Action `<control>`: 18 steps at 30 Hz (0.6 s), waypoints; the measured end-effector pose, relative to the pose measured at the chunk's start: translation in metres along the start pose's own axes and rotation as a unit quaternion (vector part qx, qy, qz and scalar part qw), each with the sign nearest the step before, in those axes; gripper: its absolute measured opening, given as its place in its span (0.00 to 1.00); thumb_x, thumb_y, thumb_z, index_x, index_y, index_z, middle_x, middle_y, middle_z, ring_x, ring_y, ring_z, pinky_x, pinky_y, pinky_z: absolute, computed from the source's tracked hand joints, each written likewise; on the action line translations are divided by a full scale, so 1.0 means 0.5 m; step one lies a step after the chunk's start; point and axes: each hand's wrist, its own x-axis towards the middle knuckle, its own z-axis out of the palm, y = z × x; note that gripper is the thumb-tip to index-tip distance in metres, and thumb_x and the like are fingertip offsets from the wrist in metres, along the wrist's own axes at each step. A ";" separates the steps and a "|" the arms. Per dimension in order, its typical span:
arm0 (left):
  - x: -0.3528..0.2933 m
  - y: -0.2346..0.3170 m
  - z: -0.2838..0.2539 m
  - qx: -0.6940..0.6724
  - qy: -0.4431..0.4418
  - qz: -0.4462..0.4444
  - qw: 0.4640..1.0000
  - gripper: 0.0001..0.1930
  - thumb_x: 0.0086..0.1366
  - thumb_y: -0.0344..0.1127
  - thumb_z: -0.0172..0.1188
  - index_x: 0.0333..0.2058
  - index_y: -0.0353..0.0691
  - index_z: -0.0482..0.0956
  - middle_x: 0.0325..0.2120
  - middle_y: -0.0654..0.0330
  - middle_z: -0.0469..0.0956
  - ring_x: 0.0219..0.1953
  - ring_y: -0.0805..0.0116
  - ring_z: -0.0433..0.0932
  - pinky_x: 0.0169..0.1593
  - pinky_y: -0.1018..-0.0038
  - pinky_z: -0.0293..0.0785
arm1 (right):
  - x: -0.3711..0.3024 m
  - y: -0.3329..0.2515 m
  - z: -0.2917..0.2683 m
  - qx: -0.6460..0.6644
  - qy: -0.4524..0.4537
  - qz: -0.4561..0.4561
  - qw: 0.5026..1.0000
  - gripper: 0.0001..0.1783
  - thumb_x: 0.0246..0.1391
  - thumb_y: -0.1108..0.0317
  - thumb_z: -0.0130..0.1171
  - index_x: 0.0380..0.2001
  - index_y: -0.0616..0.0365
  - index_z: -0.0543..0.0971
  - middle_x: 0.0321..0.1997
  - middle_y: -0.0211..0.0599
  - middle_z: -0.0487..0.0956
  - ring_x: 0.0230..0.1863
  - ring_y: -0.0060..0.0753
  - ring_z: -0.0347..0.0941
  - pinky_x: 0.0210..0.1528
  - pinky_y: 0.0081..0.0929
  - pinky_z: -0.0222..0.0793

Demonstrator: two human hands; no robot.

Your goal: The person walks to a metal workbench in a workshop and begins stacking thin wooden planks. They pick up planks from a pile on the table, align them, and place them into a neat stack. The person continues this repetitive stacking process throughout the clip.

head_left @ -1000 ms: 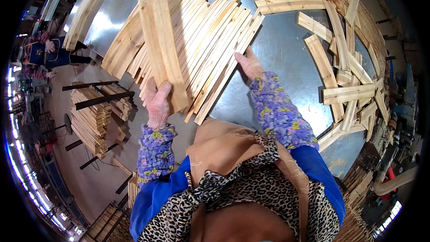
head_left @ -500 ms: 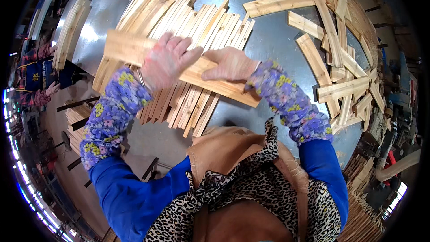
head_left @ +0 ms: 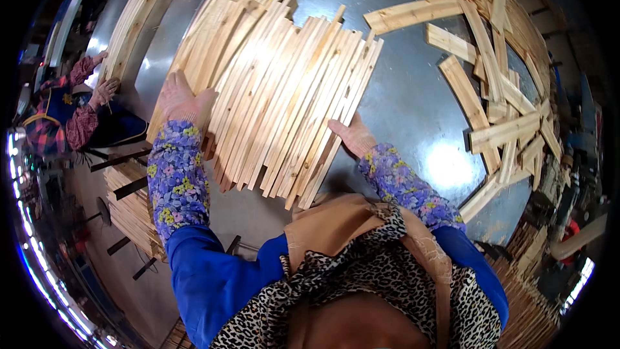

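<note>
A row of light wooden boards (head_left: 284, 103) stands packed side by side on the metal table in front of me. Along its left end, wider boards (head_left: 206, 52) lie with their flat faces up. My left hand (head_left: 183, 98) rests on these, fingers stretched and thumb spread. At the row's right side, my right hand (head_left: 354, 136) touches the outermost board, its thumb over the top edge and apart from the fingers. Part of its fingers is hard to make out. Both forearms wear purple floral sleeves.
Loose boards (head_left: 475, 103) lie crisscrossed on the metal table (head_left: 407, 97) at right. At far left, a co-worker's gloved hands (head_left: 103, 92) touch another board stack (head_left: 132, 26). More wood (head_left: 132, 203) is piled below the table's left edge.
The board I held across the row with both hands has left them and no longer lies crosswise. My hands have moved apart to the row's two sides. The co-worker's hands have reached the far-left stack.
</note>
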 end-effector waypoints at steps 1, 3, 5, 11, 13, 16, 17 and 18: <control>-0.002 -0.010 0.014 0.006 0.004 0.013 1.000 0.57 0.58 0.70 0.67 0.75 0.35 0.62 0.70 0.42 0.68 0.75 0.41 0.62 0.75 0.47 0.58 | -0.006 -0.003 -0.009 -0.006 -0.004 0.014 1.000 0.59 0.62 0.41 0.73 0.77 0.75 0.56 0.74 0.61 0.72 0.76 0.51 0.68 0.77 0.39 0.64; -0.006 -0.004 0.004 0.018 0.020 0.033 0.999 0.55 0.59 0.71 0.66 0.74 0.35 0.63 0.69 0.42 0.69 0.73 0.42 0.65 0.73 0.47 0.61 | -0.003 0.026 -0.021 0.041 -0.022 0.003 0.999 0.70 0.57 0.37 0.76 0.79 0.75 0.47 0.77 0.64 0.67 0.77 0.55 0.66 0.79 0.40 0.61; -0.021 0.002 -0.013 0.029 0.038 0.059 0.997 0.48 0.64 0.66 0.65 0.72 0.36 0.68 0.68 0.42 0.70 0.68 0.42 0.68 0.70 0.49 0.63 | -0.015 0.027 -0.041 0.051 -0.028 0.028 0.998 0.62 0.60 0.39 0.74 0.77 0.76 0.56 0.72 0.61 0.74 0.71 0.50 0.72 0.76 0.40 0.66; -0.020 0.138 -0.042 -0.073 0.164 0.228 0.957 0.36 0.66 0.53 0.69 0.65 0.38 0.75 0.64 0.42 0.74 0.65 0.42 0.72 0.71 0.50 0.66 | 0.032 0.137 -0.068 0.133 0.094 0.002 0.987 0.45 0.61 0.49 0.73 0.68 0.76 0.72 0.61 0.56 0.83 0.60 0.48 0.81 0.67 0.38 0.74; -0.035 0.215 -0.058 -0.156 0.092 0.299 0.937 0.31 0.68 0.50 0.68 0.64 0.40 0.77 0.63 0.46 0.76 0.67 0.46 0.73 0.73 0.50 0.65 | 0.056 0.156 -0.091 0.092 0.106 0.025 0.990 0.43 0.61 0.49 0.74 0.67 0.74 0.74 0.58 0.50 0.84 0.55 0.44 0.83 0.61 0.36 0.78; -0.091 0.313 -0.085 -0.153 0.052 0.416 0.895 0.26 0.68 0.45 0.67 0.62 0.43 0.79 0.61 0.53 0.79 0.65 0.50 0.75 0.72 0.53 0.68 | 0.027 0.025 -0.032 0.058 0.073 -0.033 0.995 0.44 0.59 0.48 0.75 0.66 0.73 0.75 0.60 0.51 0.84 0.58 0.45 0.81 0.64 0.36 0.76; -0.103 0.344 -0.080 -0.127 0.083 0.474 0.868 0.24 0.65 0.40 0.68 0.60 0.43 0.80 0.58 0.54 0.80 0.64 0.52 0.76 0.71 0.54 0.70 | 0.018 0.002 -0.020 0.023 0.087 -0.046 0.995 0.44 0.59 0.48 0.75 0.66 0.73 0.75 0.60 0.51 0.84 0.59 0.45 0.81 0.64 0.36 0.75; -0.108 0.376 -0.082 -0.134 0.056 0.488 0.861 0.22 0.65 0.38 0.67 0.58 0.43 0.80 0.57 0.55 0.81 0.64 0.53 0.77 0.71 0.54 0.70 | 0.032 0.012 -0.018 0.053 0.079 -0.045 0.994 0.46 0.57 0.47 0.77 0.66 0.73 0.75 0.61 0.52 0.84 0.60 0.47 0.80 0.65 0.37 0.74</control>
